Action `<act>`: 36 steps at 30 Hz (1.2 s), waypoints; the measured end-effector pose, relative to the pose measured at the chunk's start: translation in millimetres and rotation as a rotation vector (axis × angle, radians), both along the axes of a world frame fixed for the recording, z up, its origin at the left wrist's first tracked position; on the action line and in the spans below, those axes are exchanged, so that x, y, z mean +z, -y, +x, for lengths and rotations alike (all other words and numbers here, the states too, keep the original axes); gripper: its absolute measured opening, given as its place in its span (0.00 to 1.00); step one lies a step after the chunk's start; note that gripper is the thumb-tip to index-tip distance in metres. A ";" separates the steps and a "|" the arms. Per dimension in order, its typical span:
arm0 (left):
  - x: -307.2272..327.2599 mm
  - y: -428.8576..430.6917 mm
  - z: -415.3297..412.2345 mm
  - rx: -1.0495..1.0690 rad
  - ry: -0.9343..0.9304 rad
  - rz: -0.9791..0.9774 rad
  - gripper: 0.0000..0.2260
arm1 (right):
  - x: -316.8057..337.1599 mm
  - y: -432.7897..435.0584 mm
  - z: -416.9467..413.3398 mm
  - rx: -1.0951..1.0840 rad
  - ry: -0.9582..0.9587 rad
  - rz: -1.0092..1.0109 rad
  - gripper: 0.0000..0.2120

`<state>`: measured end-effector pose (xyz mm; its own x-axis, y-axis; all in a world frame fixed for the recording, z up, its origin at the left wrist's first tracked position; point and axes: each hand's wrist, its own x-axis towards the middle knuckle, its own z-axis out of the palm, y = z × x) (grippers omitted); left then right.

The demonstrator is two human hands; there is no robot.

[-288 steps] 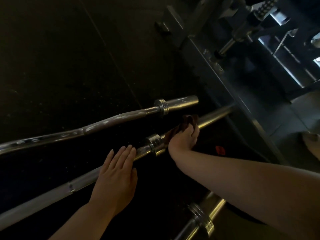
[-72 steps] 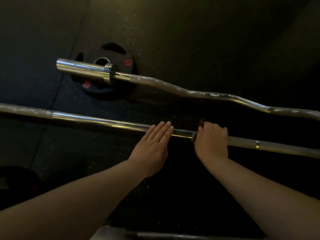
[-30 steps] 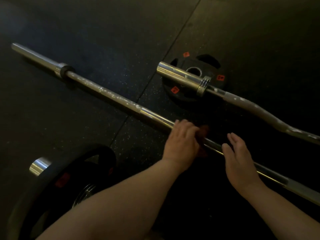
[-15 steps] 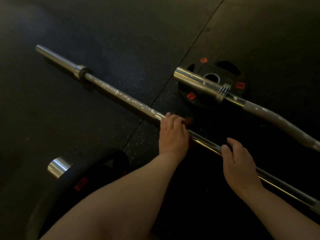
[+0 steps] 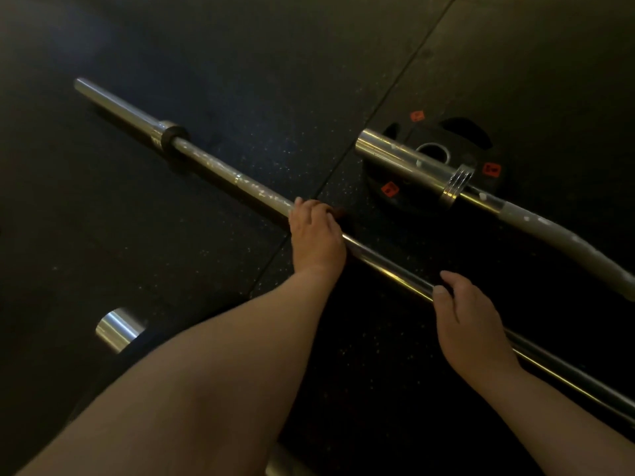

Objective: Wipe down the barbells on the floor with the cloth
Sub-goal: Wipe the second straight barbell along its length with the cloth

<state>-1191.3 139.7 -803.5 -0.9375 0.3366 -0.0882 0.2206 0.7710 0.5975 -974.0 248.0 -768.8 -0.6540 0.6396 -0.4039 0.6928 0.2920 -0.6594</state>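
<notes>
Head view, from the left: a long straight steel barbell [image 5: 220, 168] lies on the black speckled rubber floor [image 5: 171, 269], its bare sleeve end up left and its shaft running down to the right edge. Below it, near the left forearm, the chrome end of another bar's sleeve [image 5: 118, 329] catches the light. The left-hand grip [image 5: 318, 242] is curled over the straight barbell's shaft about midway, pressing a dark reddish cloth [image 5: 338, 213] against the metal; only a small fold of it shows past the fingers. A seam [image 5: 391, 91] between floor mats crosses diagonally under the bar there. Just right of it, a black weight plate with orange labels [image 5: 405, 204] lies flat, and the sleeve of a curved grey curl bar [image 5: 409, 161] rests across it. The right-hand grip [image 5: 472, 324] sits further down the same shaft, fingers curled over it. Dark floor stretches beyond both bars.
</notes>
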 end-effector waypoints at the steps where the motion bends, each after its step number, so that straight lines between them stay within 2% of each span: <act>1: 2.4 -6.6 7.8 0.038 0.027 0.011 0.14 | -0.4 -0.9 -0.1 0.004 0.002 -0.010 0.23; 3: 3.0 -14.5 38.6 -0.086 0.000 0.023 0.16 | -0.1 -2.7 -2.9 0.008 0.009 -0.034 0.22; 6: -5.9 -1.8 76.1 -0.489 -0.115 0.018 0.14 | 3.5 -4.5 -7.2 0.007 0.016 -0.058 0.21; 7: -9.5 3.4 70.4 -0.504 -0.126 0.025 0.13 | 4.3 -5.0 -6.2 0.012 0.019 -0.061 0.22; 9: -11.5 7.4 51.4 -0.344 -0.119 0.016 0.13 | 5.0 -4.9 0.7 0.039 0.033 0.011 0.22; 12: 0.2 -1.7 33.7 -0.049 -0.004 0.046 0.14 | 4.6 -7.5 18.5 0.053 0.085 0.179 0.22; 14: 7.1 -14.6 47.0 -0.057 0.037 0.018 0.15 | 5.3 -9.0 28.1 0.042 0.105 0.161 0.23; 18: 1.6 -11.0 101.5 -0.543 -0.114 0.009 0.16 | 2.0 -9.0 35.9 0.105 0.143 0.158 0.23; 20: -7.1 -1.0 96.0 -0.678 -0.157 0.023 0.16 | 2.1 -11.4 35.0 0.106 0.156 0.152 0.23; 22: -11.0 5.5 76.9 -0.567 -0.177 0.012 0.15 | 1.9 -10.8 35.2 0.106 0.145 0.148 0.23; 24: -5.3 2.6 58.0 -0.301 -0.112 0.008 0.16 | 0.0 -9.7 38.6 0.099 0.134 0.181 0.23; 26: 4.7 -9.4 54.8 -0.109 -0.010 0.030 0.21 | -1.3 -11.6 42.9 0.098 0.135 0.225 0.23; 27: 6.9 -16.6 62.0 -0.096 0.006 0.012 0.23 | -0.5 -13.2 45.7 0.092 0.149 0.231 0.23; 28: 5.5 -22.3 73.3 -0.153 -0.016 -0.035 0.23 | 0.1 -14.5 48.7 0.084 0.169 0.229 0.23; 30: -0.3 -27.4 106.8 -0.409 -0.140 -0.117 0.21 | 0.1 -15.0 54.3 0.080 0.194 0.241 0.23; 33: -6.6 -19.4 143.3 -0.783 -0.165 -0.014 0.18 | -3.3 -13.1 57.2 0.098 0.183 0.255 0.23; 34: -7.4 -17.4 139.0 -0.848 -0.167 0.005 0.18 | -3.5 -14.8 57.6 0.103 0.182 0.244 0.24; 36: -6.9 -13.7 123.8 -0.808 -0.198 0.000 0.18 | -3.8 -18.7 60.1 0.106 0.179 0.212 0.24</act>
